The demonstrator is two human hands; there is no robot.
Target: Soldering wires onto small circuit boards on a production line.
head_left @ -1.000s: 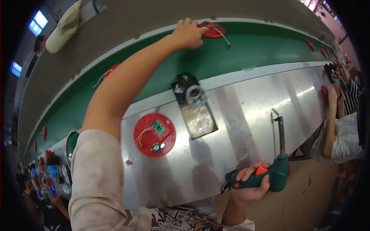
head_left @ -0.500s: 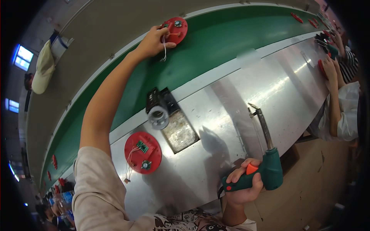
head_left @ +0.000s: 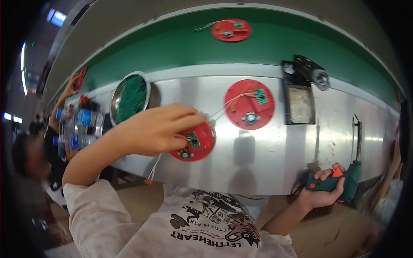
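My left hand [head_left: 161,129] is closed on a red disc [head_left: 205,148] at the bench's left part; a small green circuit board and a round metal-rimmed part show on the disc. White wires with a tan connector hang below that hand. In my right hand [head_left: 327,191], at the right front, is a green soldering gun [head_left: 352,180] with an orange trigger, its thin tip pointing away from me. Between the hands, a second red disc [head_left: 243,86] with board and wires lies flat. A third red disc [head_left: 231,37] rests on the green belt [head_left: 180,51].
A metal bowl [head_left: 149,92] of green pieces stands left of centre. Right of the middle disc sits a shallow metal tray [head_left: 301,103], with a black device [head_left: 310,69] behind it. Bottles [head_left: 86,118] and a person's arm [head_left: 64,92] are at far left.
The view has swung left. My left hand has left the disc on the belt and come back to the bench, now gripping another red disc. The right hand still holds the soldering gun.
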